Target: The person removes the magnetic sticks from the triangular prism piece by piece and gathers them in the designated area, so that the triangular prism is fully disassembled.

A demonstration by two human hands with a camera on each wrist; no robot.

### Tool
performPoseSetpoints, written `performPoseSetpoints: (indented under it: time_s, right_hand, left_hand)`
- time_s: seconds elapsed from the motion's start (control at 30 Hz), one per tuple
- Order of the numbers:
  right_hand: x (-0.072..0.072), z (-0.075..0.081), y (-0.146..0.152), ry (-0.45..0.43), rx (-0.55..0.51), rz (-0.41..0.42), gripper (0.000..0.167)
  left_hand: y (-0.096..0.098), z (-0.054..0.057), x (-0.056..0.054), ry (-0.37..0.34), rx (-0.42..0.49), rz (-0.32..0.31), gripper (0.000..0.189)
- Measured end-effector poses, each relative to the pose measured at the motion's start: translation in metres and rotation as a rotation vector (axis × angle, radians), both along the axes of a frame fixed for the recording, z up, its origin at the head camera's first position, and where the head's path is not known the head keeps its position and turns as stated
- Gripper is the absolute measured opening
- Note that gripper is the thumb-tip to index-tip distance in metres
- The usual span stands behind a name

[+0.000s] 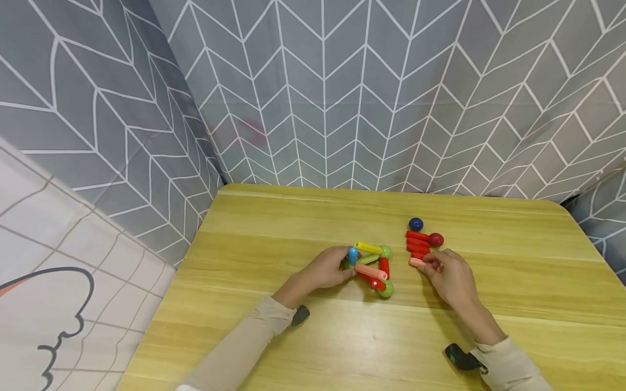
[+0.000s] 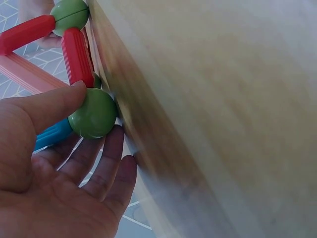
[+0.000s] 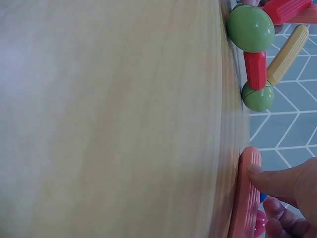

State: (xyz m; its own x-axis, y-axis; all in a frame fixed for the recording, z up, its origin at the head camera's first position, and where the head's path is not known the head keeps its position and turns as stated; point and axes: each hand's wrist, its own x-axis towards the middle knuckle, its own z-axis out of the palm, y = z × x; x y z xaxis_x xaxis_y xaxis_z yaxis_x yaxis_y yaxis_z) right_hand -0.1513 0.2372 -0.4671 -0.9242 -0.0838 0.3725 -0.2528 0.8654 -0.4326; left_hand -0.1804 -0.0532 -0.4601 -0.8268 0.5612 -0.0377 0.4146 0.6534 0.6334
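Observation:
My left hand [image 1: 329, 267] holds a corner of a small frame built from colored rods and green balls. In the left wrist view, its thumb and fingers pinch a green ball [image 2: 94, 114] where a red rod [image 2: 78, 57] and a blue rod [image 2: 53, 134] join. A yellow rod [image 1: 368, 247], a pink rod [image 1: 370, 271] and another green ball [image 1: 386, 290] belong to the same frame. To the right, my right hand [image 1: 454, 278] pinches a loose pink rod [image 3: 246, 193] lying on the table, its thumb on the ribbed side.
Several loose red rods [image 1: 417, 240] lie in a row just beyond the right hand. Near them are a dark red ball [image 1: 436, 239] and a blue ball [image 1: 416, 224]. The wooden table [image 1: 274, 217] ends at a grey patterned curtain [image 1: 342, 108].

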Motion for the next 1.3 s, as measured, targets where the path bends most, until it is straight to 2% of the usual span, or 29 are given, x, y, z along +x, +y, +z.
performPoseSetpoints:
  time_s: [0.13, 0.3, 0.5, 0.63, 0.8, 0.9, 1.0, 1.13, 1.3]
  right_hand:
    - [0.001, 0.000, 0.000, 0.012, -0.012, -0.007, 0.018]
    - [0.002, 0.000, -0.003, 0.091, -0.033, -0.007, 0.023]
    - [0.003, 0.010, -0.015, 0.138, -0.057, 0.035, 0.017]
    - [0.005, 0.018, -0.026, 0.134, -0.077, 0.100, 0.014]
    - [0.008, 0.024, -0.042, 0.152, -0.042, 0.252, 0.011]
    - [0.011, 0.025, -0.051, 0.109, -0.058, 0.348, 0.008]
    - [0.012, 0.027, -0.060, 0.054, -0.081, 0.408, 0.009]
    - [0.012, 0.028, -0.069, 0.049, -0.074, 0.436, 0.014]
    - [0.011, 0.027, -0.076, 0.071, -0.023, 0.422, 0.020]
  left_hand:
    - [0.000, -0.001, 0.000, 0.000, -0.001, 0.003, 0.037]
    - [0.000, -0.001, 0.001, 0.007, -0.011, 0.002, 0.037]
    - [0.002, -0.003, 0.001, 0.024, -0.033, 0.014, 0.038]
    - [0.002, -0.005, 0.001, 0.040, -0.028, 0.015, 0.041]
    - [0.001, -0.004, 0.001, 0.034, -0.020, 0.023, 0.044]
    - [0.002, -0.003, 0.001, 0.021, -0.016, 0.038, 0.043]
    - [0.003, -0.002, 0.002, 0.012, -0.014, 0.058, 0.041]
    - [0.005, -0.002, 0.003, 0.005, -0.023, 0.078, 0.041]
    - [0.006, -0.002, 0.003, -0.003, -0.023, 0.096, 0.044]
